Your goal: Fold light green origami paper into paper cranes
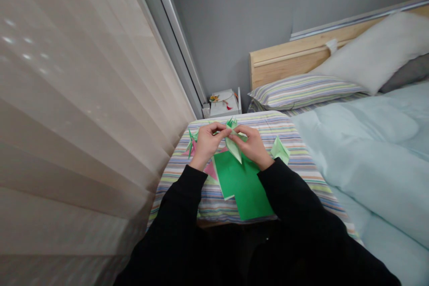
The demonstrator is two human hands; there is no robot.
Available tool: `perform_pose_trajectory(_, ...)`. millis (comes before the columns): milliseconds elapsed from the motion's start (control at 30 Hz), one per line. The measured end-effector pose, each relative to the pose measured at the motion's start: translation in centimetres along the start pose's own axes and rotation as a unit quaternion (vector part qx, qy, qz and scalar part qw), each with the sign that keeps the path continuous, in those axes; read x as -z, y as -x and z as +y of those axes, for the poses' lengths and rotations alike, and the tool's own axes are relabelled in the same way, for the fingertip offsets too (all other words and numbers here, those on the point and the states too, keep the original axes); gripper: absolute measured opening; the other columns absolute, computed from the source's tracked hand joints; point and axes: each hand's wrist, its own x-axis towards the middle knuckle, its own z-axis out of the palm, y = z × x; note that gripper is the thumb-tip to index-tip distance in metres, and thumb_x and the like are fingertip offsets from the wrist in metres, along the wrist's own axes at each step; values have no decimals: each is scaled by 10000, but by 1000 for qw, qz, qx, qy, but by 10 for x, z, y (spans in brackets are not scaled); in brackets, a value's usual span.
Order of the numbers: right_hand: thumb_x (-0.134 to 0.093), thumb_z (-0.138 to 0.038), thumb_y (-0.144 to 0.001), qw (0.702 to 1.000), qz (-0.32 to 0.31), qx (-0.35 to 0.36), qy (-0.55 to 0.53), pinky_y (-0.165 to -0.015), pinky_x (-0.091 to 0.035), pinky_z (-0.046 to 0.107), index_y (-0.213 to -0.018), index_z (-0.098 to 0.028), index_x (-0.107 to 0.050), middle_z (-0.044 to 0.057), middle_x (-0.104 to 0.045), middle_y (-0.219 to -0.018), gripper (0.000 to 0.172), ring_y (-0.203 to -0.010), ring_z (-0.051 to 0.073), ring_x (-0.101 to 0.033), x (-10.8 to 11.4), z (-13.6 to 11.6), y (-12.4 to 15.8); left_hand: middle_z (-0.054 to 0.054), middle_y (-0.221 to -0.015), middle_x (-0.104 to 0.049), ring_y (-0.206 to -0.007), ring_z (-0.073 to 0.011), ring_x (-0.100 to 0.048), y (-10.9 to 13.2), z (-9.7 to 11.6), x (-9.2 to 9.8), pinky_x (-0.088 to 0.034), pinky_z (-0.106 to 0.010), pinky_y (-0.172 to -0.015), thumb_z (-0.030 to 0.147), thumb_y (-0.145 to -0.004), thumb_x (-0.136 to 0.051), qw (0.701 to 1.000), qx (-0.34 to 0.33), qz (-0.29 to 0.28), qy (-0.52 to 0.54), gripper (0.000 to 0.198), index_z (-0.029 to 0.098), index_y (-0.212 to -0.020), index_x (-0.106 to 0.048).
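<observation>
Both hands meet over a striped cushion (288, 143) on the bed. My left hand (207, 142) and my right hand (252, 145) pinch a pale green folded paper piece (233, 146) between their fingertips, its point hanging down. Under the hands lie dark green paper sheets (246, 185). A pink paper piece (211, 170) peeks out beside the left wrist. Folded green paper shapes (192, 139) sit left of the left hand. Another pale green folded piece (280, 149) rests right of the right hand.
A beige curtain (77, 120) fills the left side. A white box (224, 103) stands on the floor by the grey wall. A wooden headboard (295, 60), a striped pillow (301, 91), a white pillow (375, 53) and a light blue duvet (375, 156) lie to the right.
</observation>
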Motion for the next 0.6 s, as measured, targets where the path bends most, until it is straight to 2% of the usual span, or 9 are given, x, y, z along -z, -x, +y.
perform_pose_trajectory(400, -653, -391, -930, 1000, -9, -2, -1, -736, -429, 333, -735, -205, -635, 27, -656, -737, 270, -745, 204, -606, 1, 1, 0, -12, -707, -705, -683, -146, -619, -1, -10, 0, -486, -272, -678, 310, -686, -856, 999, 6, 6, 38, 180, 171, -722, -747)
perform_pose_trajectory(600, -658, -375, -913, 1000, -18, -11, -15, -756, -437, 331, -728, -204, -625, 18, -650, -740, 254, -747, 197, -601, 2, -2, 1, 1, -678, -682, -650, -123, -591, -5, -7, -2, -463, -260, -664, 315, -677, -861, 997, 15, 18, 67, 192, 170, -714, -740)
